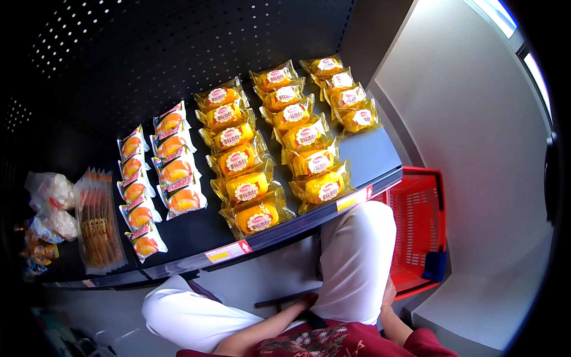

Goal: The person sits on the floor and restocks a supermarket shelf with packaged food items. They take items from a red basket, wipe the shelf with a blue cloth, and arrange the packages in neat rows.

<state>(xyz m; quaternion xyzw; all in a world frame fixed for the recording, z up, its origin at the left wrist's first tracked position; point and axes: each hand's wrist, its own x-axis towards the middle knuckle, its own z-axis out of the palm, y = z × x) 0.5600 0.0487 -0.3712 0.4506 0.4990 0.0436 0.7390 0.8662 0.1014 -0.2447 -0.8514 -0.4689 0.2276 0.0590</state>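
Observation:
My left hand (306,301) is low between my knees, beside the inner side of my right thigh and close to a dark bar (272,303). Its fingers are mostly hidden, so what it holds, if anything, does not show. Down along the outer side of my right leg is my right hand (389,294), next to a red plastic shopping basket (441,226). My leg covers most of its fingers. In front of my knees, yellow-wrapped bread packs (246,189) stand in several rows on a dark shelf (196,235). Smaller white-and-orange packs (176,171) form two rows to their left.
Flat clear packs of brown food (101,229) and bagged white items (58,190) lie at the shelf's left end. Price labels (228,251) line the front edge. A perforated panel (160,47) backs the shelf. A pale wall (470,113) rises at right, beyond the basket.

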